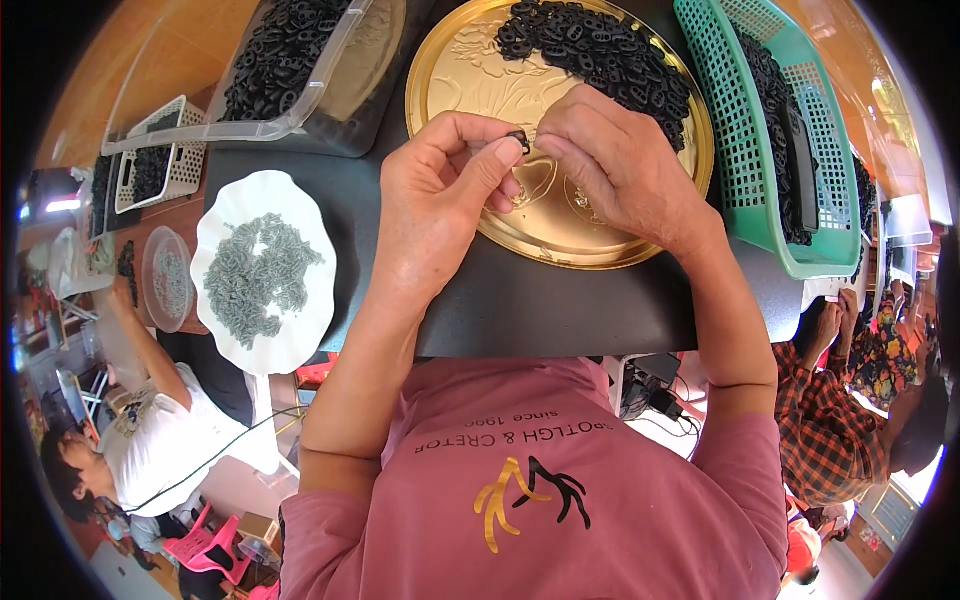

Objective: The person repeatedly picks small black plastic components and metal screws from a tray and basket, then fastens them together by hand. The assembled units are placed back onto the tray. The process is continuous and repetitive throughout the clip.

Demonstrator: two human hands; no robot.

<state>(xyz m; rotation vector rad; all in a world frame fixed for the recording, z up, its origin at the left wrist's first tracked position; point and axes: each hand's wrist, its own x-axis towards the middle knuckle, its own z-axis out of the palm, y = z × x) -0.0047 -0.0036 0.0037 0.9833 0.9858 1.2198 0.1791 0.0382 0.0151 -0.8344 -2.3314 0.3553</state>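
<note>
Over the gold tray (pixel 560 248), my left hand (pixel 445 185) pinches a small black plastic piece (pixel 519 141) between thumb and forefinger. My right hand (pixel 625 165) is close beside it, fingers pressed together; whatever they hold is hidden. A pile of similar black oval pieces (pixel 600 55) covers the tray's far right part. Left of my forearm, a white scalloped dish (pixel 307 310) holds many small grey-green pins or screws (pixel 262 275), too small to tell which.
A clear plastic bin (pixel 320 95) of black pieces stands at the far left, with a white basket (pixel 185 165) beyond it. On the right is a green basket (pixel 745 190) with more black parts. People sit on both sides; one in white (pixel 165 440) reaches toward a round dish (pixel 168 280).
</note>
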